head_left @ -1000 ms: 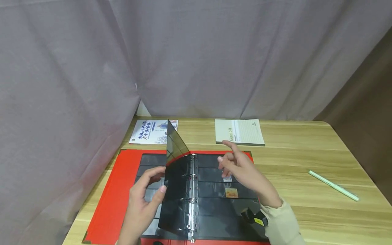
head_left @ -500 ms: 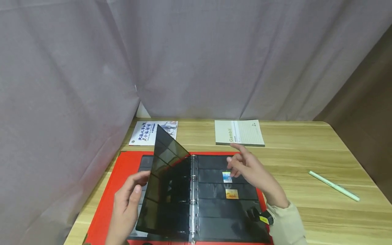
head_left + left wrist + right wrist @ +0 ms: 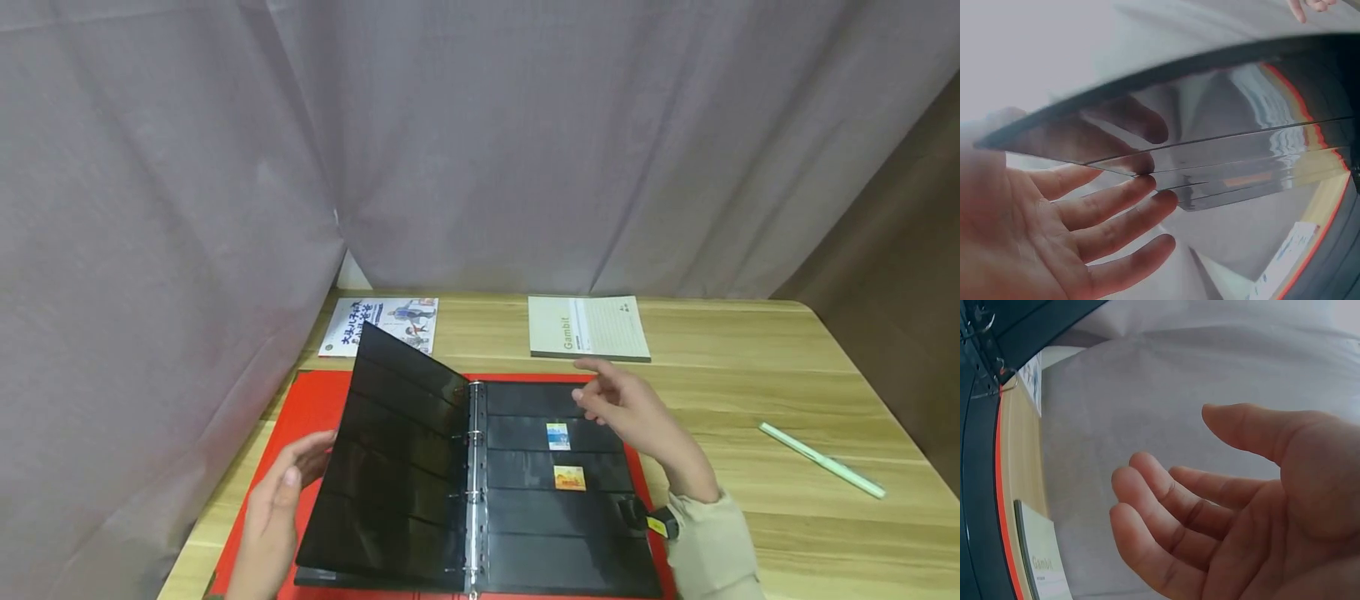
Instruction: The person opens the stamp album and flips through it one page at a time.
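A red ring binder (image 3: 318, 400) lies spread on the table, its metal rings (image 3: 472, 467) down the middle. One black pocket page (image 3: 397, 467) stands tilted up on the left side. My left hand (image 3: 277, 492) is at that page's outer edge, fingers straight and partly hidden behind it; the left wrist view shows the fingertips right against the glossy sheet. On the right-hand page (image 3: 525, 508) sit a blue-and-white stamp (image 3: 558, 437) and an orange stamp (image 3: 569, 477) in separate strips. My right hand (image 3: 626, 412) hovers above that page's upper right, fingers loosely bent, holding nothing.
Behind the binder lie a white booklet with blue lettering (image 3: 420, 325) at left and a pale notebook marked Gambit (image 3: 600, 325) at right. A light green pen (image 3: 821, 460) rests on the wooden table (image 3: 750, 358) at far right. Grey curtain (image 3: 480, 150) hangs behind.
The upright page has swung down to the left, my left hand moving left with it. My right hand has drifted right, uncovering the blue-and-white stamp.
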Tool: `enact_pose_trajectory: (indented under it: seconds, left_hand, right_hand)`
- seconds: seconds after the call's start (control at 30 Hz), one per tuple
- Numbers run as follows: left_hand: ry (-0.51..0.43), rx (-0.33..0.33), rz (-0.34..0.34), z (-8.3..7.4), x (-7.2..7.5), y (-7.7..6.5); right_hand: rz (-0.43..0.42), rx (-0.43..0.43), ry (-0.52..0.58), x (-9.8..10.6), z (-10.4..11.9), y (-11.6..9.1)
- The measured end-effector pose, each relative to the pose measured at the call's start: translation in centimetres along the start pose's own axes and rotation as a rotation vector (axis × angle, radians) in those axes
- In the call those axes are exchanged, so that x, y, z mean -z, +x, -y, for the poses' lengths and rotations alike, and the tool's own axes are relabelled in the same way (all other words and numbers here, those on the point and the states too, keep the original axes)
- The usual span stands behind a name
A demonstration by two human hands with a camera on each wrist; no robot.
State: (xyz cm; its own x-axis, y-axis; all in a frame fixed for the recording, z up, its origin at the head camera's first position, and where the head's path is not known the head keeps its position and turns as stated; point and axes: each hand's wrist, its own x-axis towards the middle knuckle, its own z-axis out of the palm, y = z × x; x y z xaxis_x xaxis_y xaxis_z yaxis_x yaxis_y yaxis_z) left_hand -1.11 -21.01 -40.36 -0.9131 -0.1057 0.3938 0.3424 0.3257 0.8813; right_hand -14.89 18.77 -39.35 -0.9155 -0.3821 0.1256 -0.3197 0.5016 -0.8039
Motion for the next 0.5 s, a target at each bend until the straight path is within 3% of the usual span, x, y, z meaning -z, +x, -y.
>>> enact_pose_trajectory:
  seconds: [0.1,0.3,0.37,0.5]
  left_hand:
    - [0.009,0.033,-0.009,0.4,0.3,-0.2]
    - [0.059,-0.023,0.004,1.2,0.7,-0.7]
    - [0.111,-0.005,0.007,1.4,0.7,-0.8]
    - [0.189,0.093,0.019,1.6,1.0,-1.0]
  right_hand:
    - [-0.013,-0.009,-0.031,0.3,-0.5,-0.1]
    - [-0.035,-0.045,-0.086,0.8,-1.3,-0.2]
    - [-0.037,-0.046,-0.099,0.9,-1.5,-0.2]
    - [-0.039,-0.042,-0.129,0.9,-2.1,-0.2]
